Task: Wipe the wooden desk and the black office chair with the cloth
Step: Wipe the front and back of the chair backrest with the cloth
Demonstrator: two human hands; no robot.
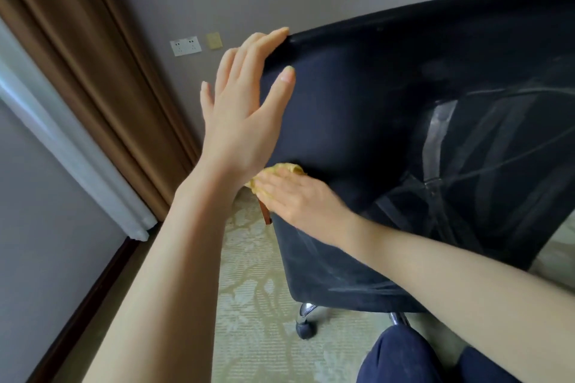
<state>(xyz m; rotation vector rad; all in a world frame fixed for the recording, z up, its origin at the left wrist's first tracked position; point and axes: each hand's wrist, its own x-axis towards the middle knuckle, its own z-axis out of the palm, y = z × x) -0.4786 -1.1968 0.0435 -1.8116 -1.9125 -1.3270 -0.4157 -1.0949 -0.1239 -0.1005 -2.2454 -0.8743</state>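
The black office chair (389, 109) fills the right half of the view, its mesh backrest turned toward me. My left hand (245, 102) rests spread on the upper left corner of the backrest, thumb on the fabric and fingers over the edge. My right hand (298, 196) lies flat on the backrest's left edge lower down and presses a yellow cloth (284, 169) against it; only a bit of the cloth shows beyond the fingers. The wooden desk is out of view.
Brown curtains (93, 78) and a white sheer hang at the left along a grey wall with white sockets (185, 46). A chrome chair leg with a caster (306, 325) stands on the patterned carpet. My knees in dark trousers (404, 357) are at bottom right.
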